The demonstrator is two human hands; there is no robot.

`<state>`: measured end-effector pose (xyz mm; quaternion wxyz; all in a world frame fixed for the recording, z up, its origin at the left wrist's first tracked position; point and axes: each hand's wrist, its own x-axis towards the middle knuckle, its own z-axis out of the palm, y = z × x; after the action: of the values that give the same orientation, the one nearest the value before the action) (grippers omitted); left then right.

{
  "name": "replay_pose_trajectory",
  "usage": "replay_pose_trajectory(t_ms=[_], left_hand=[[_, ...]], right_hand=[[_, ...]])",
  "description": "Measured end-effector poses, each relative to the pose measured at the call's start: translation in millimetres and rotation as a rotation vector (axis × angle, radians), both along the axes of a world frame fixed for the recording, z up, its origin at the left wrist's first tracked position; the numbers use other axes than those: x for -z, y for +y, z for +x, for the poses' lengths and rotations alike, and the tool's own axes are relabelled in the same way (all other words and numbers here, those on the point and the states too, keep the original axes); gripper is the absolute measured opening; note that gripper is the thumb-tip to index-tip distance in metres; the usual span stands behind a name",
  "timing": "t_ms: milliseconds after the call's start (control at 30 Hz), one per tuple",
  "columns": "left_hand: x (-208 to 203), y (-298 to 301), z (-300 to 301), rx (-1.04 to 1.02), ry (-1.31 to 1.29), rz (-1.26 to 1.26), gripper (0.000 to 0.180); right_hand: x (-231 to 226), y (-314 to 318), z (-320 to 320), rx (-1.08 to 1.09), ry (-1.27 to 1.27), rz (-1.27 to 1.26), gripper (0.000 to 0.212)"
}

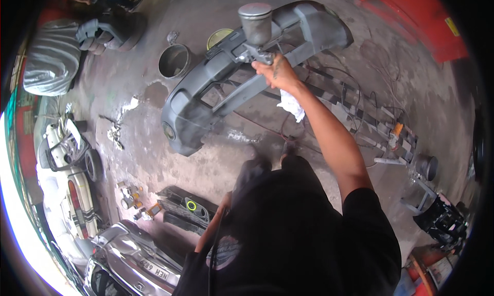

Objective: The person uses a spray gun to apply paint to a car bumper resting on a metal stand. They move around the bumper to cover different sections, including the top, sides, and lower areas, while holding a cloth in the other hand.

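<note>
My right hand [278, 72] is wrapped round the handle of a spray gun [252, 54], its metal cup [256, 25] standing on top. The gun is over a grey car bumper [216, 72], which stretches across the upper middle. Just below my right wrist hangs a crumpled white cloth [292, 106]; whether the hand also grips it is unclear. My left arm [213, 224] hangs at my side, with the left hand [226, 199] mostly hidden against my dark clothing, so its fingers do not show.
Behind the bumper stand a dark bucket [174, 62] and a yellowish lid [218, 37]. A hose [288, 136] trails over the floor near my feet. Several small cans [131, 198] and a dark car part [188, 206] lie left. A checkered stand [406, 141] is right.
</note>
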<state>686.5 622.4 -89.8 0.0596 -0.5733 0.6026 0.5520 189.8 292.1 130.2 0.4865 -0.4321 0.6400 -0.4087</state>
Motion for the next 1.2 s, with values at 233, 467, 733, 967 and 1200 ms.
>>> replay_pose_trajectory(t_ms=[233,467,733,967,1200], left_hand=[[-22,2,-17,0.025,-0.035,0.034,0.038],[-42,-11,-29,0.08,-0.072,0.067,0.037],[-73,-42,-66,0.148,-0.093,0.129,0.035],[-58,-29,-60,0.09,-0.171,0.087,0.039],[-33,-16,-49,0.03,-0.066,-0.016,0.035]], right_hand=[[44,18,-68,0.382,0.408,-0.124,0.04],[74,56,-84,0.632,0.423,-0.153,0.036],[106,100,-37,0.214,0.15,-0.165,0.039],[109,75,-104,0.526,0.284,-0.037,0.043],[129,83,-98,0.552,0.254,-0.062,0.044]])
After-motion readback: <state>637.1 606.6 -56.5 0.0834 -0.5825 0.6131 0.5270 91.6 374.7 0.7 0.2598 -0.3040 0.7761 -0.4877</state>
